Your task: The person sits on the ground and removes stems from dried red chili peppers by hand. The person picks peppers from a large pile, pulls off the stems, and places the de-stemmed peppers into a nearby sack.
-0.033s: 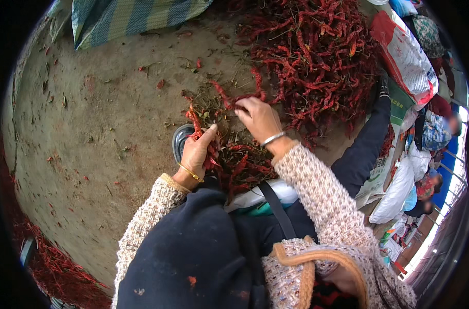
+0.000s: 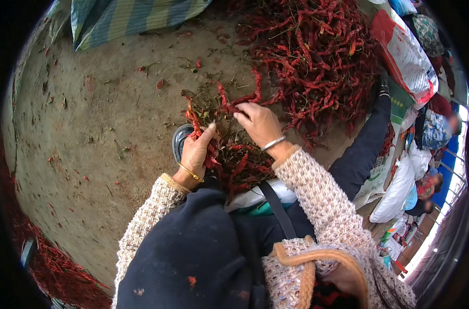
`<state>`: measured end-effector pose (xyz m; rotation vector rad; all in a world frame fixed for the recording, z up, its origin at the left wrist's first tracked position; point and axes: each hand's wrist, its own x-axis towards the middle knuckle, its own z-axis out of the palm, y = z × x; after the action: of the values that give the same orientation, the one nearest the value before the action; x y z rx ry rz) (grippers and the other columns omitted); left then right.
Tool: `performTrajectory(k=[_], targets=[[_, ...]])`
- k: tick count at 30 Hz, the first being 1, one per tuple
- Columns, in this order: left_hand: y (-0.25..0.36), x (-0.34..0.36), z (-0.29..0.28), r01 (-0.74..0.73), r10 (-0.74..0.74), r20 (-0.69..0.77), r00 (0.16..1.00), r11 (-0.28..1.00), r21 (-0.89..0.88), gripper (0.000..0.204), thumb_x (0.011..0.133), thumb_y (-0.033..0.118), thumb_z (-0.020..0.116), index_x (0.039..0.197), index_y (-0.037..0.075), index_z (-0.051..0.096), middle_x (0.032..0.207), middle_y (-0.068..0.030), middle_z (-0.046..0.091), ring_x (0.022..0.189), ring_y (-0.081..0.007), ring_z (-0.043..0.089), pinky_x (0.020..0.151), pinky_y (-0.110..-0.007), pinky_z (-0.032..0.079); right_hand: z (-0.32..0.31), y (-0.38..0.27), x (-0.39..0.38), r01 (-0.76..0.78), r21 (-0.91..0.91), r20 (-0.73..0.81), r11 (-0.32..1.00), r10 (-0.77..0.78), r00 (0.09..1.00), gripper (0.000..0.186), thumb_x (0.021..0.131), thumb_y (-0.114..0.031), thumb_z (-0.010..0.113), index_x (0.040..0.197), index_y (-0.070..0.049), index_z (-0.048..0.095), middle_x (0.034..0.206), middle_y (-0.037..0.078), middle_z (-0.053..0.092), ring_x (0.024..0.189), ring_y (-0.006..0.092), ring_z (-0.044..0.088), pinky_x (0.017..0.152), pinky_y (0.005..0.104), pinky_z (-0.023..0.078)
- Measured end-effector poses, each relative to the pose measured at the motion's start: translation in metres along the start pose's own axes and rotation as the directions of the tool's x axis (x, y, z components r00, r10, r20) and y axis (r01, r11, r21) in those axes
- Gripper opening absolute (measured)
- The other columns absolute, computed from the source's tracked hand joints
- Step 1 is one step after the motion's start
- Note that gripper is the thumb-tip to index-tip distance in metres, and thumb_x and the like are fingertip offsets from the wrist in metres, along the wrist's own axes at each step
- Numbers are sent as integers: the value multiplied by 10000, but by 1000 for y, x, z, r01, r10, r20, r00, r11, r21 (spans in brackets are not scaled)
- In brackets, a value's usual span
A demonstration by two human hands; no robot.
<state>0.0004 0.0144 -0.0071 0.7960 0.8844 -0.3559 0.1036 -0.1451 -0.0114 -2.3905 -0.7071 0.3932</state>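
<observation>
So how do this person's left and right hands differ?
The left hand wears a gold-coloured bracelet; the right hand wears a silver-coloured bangle. The left hand clasps red chilies; the right hand's fingers pinch other chilies. Both emerge from knitted sleeves.

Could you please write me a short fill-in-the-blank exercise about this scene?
1. The left hand holds chillies coloured ____.
2. The bangle near the right hand is coloured ____.
3. The gold bracelet is on the ____ wrist.
4. In the picture, the big chilli pile lies to the ____ of the striped bag.

Missing words: red; silver; left; right.
</observation>
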Motion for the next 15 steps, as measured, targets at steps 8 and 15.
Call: performTrajectory(k=[8,15], targets=[[12,-9,20,-76,56,250,967,995,70,279,921,185,557,1156,38,590,766,27,570,657,-58,509,578,-198,413,-19,-28,-30,-210,489,267,846,84,960,288,879,-287,581,840,-4,614,699,176,601,629,301,597,555,381,449],[-6,-11,7,-198,-50,491,870,876,439,171,901,166,597,1007,34,622,736,44,570,641,-30,493,582,-202,416,-32,-21,-57,-427,361,425,829,262,867,522,921,-423,515,650,21,557,513,119,460,464,187,483,477,368,389]])
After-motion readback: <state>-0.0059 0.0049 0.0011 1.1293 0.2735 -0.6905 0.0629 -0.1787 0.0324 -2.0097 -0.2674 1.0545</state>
